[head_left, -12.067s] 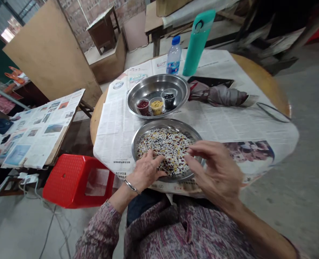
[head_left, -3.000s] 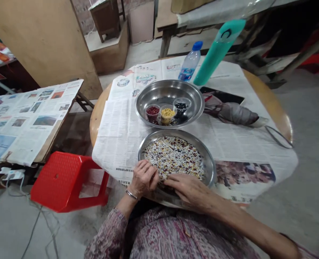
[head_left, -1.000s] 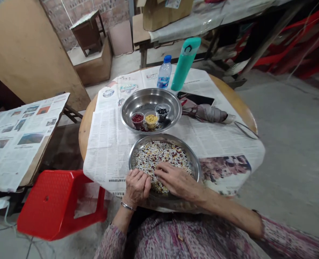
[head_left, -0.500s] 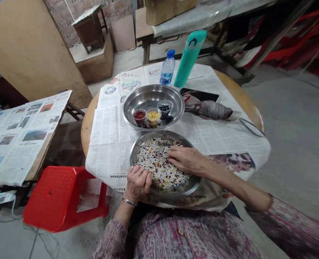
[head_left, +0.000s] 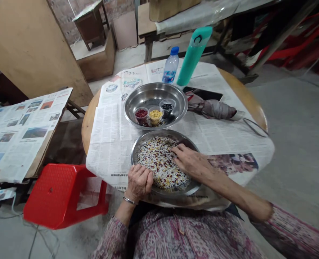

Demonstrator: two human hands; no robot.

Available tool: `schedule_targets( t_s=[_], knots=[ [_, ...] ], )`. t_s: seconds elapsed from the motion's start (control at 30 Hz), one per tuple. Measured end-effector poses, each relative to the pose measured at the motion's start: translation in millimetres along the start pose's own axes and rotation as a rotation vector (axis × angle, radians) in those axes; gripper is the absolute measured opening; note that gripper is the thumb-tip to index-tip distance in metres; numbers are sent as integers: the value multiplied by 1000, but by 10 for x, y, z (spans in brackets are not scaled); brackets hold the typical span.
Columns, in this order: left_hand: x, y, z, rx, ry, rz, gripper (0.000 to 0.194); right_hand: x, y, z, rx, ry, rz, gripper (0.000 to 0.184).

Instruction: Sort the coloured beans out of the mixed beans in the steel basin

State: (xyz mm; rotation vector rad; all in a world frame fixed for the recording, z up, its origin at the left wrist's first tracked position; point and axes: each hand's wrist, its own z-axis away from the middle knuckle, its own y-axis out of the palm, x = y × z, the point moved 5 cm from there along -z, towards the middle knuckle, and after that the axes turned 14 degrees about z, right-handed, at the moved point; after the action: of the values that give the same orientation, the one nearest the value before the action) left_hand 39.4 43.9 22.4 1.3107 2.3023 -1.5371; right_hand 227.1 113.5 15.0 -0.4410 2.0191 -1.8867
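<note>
A round steel basin (head_left: 135, 153) near my body holds a mix of white grains with red, yellow and black beans (head_left: 159, 158). My left hand (head_left: 140, 180) is closed in a fist at the basin's near-left rim; whatever its fingers hold is hidden. Over the right part of the mix, my right hand (head_left: 190, 160) reaches in with fingers slightly apart, fingertips touching the grains. Behind stands a second steel basin (head_left: 154, 93). Inside it are clear cups of red beans (head_left: 141, 114), yellow beans (head_left: 155, 115) and black beans (head_left: 167, 107), with loose beans beside them.
Newspaper (head_left: 108, 140) covers the round wooden table. A water bottle (head_left: 171, 65), teal bottle (head_left: 194, 55), dark phone (head_left: 204, 94) and folded umbrella (head_left: 216, 109) lie or stand at the back right. A red stool (head_left: 54, 194) and newspaper-covered table (head_left: 27, 133) are at left.
My right hand has gone from the near middle of the basin to its right side, over the grains. My left fist stays at the rim. The view has shifted slightly.
</note>
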Motion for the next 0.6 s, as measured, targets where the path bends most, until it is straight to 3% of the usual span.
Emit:
schedule_targets(
  t_s=[0.17, 0.33, 0.43, 0.6],
  knots=[
    [-3, -2, -6, 4, 5, -7, 30, 404, 42, 99, -70, -123, -337, 25],
    [-5, 1, -1, -14, 17, -43, 32, 769, 10, -81, -121, -342, -403, 21],
    [0, 4, 0, -11, 12, -44, 33, 712, -12, -308, -152, -364, -299, 23],
    [16, 7, 7, 4, 3, -1, 32, 328, -49, -617, -176, -265, -85, 26]
  ],
)
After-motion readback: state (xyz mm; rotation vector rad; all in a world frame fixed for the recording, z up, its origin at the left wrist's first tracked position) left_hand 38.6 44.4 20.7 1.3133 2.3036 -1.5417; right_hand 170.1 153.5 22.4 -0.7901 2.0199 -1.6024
